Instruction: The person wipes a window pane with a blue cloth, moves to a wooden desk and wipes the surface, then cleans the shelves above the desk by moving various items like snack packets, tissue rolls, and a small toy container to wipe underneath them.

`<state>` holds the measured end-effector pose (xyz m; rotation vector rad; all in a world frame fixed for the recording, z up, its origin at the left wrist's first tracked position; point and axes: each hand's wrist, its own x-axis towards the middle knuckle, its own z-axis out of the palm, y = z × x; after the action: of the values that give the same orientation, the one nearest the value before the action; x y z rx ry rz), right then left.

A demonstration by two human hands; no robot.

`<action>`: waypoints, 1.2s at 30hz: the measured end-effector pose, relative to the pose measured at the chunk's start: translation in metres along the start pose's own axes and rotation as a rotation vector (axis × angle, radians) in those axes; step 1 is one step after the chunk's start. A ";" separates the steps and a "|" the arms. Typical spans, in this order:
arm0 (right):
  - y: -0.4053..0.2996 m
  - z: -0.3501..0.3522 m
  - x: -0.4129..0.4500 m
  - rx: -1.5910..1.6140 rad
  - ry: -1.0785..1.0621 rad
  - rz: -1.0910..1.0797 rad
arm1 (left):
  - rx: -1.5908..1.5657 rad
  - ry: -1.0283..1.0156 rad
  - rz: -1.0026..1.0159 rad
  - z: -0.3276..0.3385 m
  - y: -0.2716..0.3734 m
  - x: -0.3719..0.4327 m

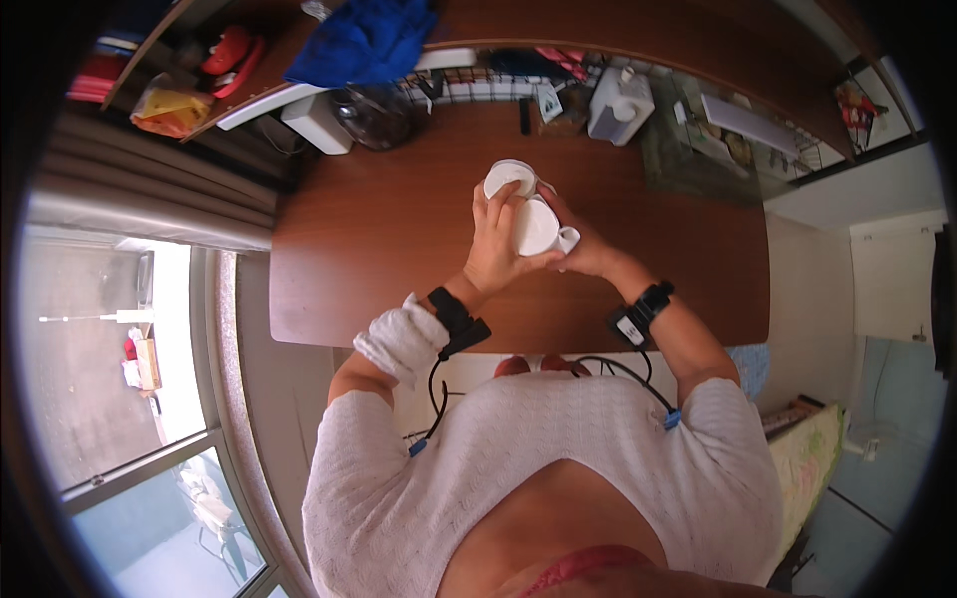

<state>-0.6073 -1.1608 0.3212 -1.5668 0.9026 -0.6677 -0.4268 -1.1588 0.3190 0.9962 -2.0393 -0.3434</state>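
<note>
Two white cups are held close together over the middle of the brown wooden desk [374,224]. The nearer white cup [537,226] has its handle pointing to the right. The farther white cup [510,179] touches or nearly touches it, up and to the left. My left hand [497,243] grips them from the left, its fingers bent over and between the two. From the right, my right hand [587,243] supports the nearer cup, with its fingers reaching behind both; parts of those fingers are hidden. Both wrists wear black straps with cables.
Along the desk's back stand a white box-like container [620,108], a dark rounded object [371,116] and a white box [318,123]. A shelf [598,26] overhangs them, with a blue cloth [366,41] on it. A glass panel [695,157] lies at the back right.
</note>
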 end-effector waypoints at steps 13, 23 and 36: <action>0.020 0.006 -0.040 -0.357 0.304 0.050 | -0.016 -0.816 -0.164 0.008 -0.035 0.035; 0.024 -0.003 -0.046 -0.417 0.330 0.103 | 0.351 -0.876 -0.055 0.027 -0.032 0.043; -0.016 -0.151 -0.154 0.047 1.389 -0.350 | -0.051 -0.112 0.326 0.073 0.094 0.162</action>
<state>-0.8114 -1.1132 0.3744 -1.0656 1.5472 -2.1193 -0.5897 -1.2271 0.4153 0.6107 -2.2387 -0.2802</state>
